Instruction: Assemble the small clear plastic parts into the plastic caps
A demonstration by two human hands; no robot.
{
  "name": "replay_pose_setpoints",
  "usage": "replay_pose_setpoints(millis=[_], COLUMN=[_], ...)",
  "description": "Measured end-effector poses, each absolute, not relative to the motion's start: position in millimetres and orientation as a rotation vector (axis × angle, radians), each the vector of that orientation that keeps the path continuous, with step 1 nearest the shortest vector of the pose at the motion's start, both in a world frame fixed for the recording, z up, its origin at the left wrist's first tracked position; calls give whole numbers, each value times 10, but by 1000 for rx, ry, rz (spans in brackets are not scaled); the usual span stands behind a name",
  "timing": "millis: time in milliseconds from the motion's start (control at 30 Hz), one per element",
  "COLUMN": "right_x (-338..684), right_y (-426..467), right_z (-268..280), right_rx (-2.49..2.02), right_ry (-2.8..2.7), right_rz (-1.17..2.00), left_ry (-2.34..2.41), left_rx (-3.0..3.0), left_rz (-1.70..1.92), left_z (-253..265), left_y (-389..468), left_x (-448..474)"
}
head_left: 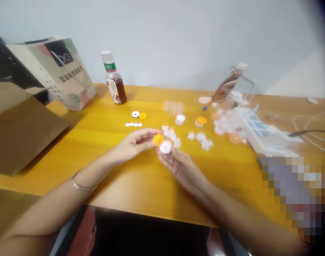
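Note:
Over the middle of the table, my left hand (137,144) pinches an orange round cap (158,140) between thumb and fingers. Beside it, my right hand (180,165) grips a white round piece (165,147) with a small mark at its centre. The two pieces touch or overlap at their edges; I cannot tell whether they are joined. Just beyond my fingers lie small white patterned pieces (171,134). Further left are a white disc (135,114) and an orange disc (143,116), with a row of several small white pieces (133,124) in front.
A cardboard box (26,131) and a printed paper bag (61,73) stand left. One drink bottle (116,83) is upright; another bottle (229,85) leans or appears tilted at back right. Clear plastic pieces (229,122), a white power strip (261,129) and cables (309,124) lie right.

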State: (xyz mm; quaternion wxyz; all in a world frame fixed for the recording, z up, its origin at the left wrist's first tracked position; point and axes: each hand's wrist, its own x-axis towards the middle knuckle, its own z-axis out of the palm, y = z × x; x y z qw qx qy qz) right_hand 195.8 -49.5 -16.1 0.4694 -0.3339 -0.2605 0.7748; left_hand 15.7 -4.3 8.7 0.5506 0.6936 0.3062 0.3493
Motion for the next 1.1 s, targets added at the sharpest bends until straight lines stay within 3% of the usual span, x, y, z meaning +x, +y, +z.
replay_pose_setpoints(millis=[733, 1100], right_x=[1883, 1931], right_y=[-565, -541], right_z=[-159, -152], right_rx=[-785, -756], right_ry=[-516, -546], right_rz=[1716, 1841], left_ry=[884, 940], left_rx=[1881, 2065], left_rz=[912, 882], left_z=[75, 140], left_y=[-88, -69], left_x=[259, 67])
